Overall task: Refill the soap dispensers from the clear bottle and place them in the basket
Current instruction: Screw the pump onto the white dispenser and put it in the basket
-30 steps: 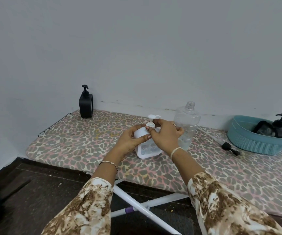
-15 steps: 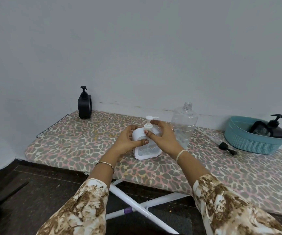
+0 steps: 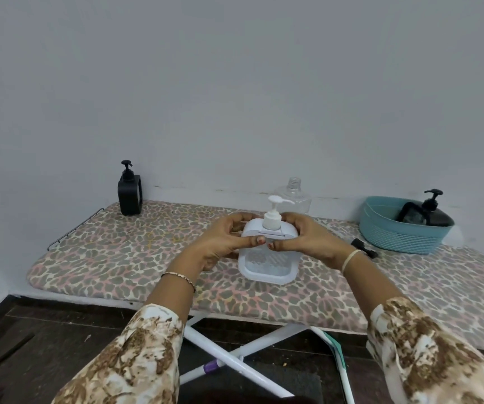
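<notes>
1. Head view: leopard-print ironing board (image 3: 118, 258) against a grey wall.
2. White dispenser (image 3: 267, 258), centre, pump fitted; left hand (image 3: 220, 246) and right hand (image 3: 307, 240) grip its top.
3. Clear bottle (image 3: 296, 196) behind it, uncapped.
4. Basket (image 3: 395, 237), right: holds one black dispenser (image 3: 433, 211).
5. Second black dispenser (image 3: 130, 193), far left: likely not yet refilled.

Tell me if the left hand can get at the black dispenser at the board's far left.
Probably yes, once freed: the left hand grips the white dispenser, but bare ironing board lies between it and the black dispenser.
</notes>
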